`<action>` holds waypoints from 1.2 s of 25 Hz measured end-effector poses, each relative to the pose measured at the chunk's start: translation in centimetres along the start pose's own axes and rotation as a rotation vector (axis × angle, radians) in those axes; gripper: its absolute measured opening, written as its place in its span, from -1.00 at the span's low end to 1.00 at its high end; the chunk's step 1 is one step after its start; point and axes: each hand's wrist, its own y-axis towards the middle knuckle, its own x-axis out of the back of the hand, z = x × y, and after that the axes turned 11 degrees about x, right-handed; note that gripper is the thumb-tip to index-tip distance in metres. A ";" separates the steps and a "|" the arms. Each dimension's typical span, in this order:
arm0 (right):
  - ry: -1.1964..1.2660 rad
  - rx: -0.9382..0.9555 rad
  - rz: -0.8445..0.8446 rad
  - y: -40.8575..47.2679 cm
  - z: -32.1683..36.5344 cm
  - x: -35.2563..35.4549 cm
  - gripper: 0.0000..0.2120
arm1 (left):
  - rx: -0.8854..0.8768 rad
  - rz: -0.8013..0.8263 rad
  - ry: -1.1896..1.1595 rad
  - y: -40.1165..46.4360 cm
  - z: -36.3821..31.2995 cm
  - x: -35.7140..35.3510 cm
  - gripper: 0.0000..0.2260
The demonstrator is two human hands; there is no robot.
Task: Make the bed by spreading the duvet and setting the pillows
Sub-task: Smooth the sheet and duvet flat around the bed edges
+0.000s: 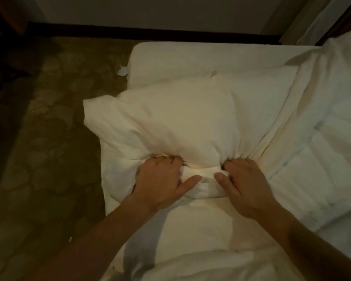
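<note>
Both hands, left and right, fingers clenched on pillow edge; overhanging bed side, could slide floorward.

Two hands, perhaps two pillows, one duvet.

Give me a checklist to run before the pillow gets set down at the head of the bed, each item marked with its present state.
1. Left hand grips the pillow at its near edge: ok.
2. Right hand grips the same edge: ok.
3. Pillow fully over the mattress: not ok, its left corner overhangs the carpet.
4. Second pillow lies flat behind it: ok.
5. Duvet spread smooth: not ok, folded and creased on the right.
6. Pillowcase opening tucked closed: cannot tell.
</note>
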 end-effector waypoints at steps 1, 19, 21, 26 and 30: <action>0.029 -0.011 -0.013 -0.5 0.0 -0.1 -0.30 | -0.006 0.043 0.012 -0.6 -0.3 0.0 -0.37; 0.170 0.136 -0.154 -13.7 0.5 13.5 -0.36 | 0.351 -0.012 0.082 -11.9 -16.5 9.9 -0.38; 0.146 0.130 -0.151 -13.9 0.9 14.2 -0.41 | 0.386 -0.009 0.091 -13.2 -16.6 10.6 -0.37; 0.074 0.100 -0.159 -15.7 1.4 15.9 -0.40 | 0.336 -0.037 0.092 -14.6 -18.7 11.6 -0.39; 0.052 0.102 -0.177 -17.6 -0.6 18.1 -0.42 | 0.323 -0.066 0.044 -13.5 -22.1 11.3 -0.39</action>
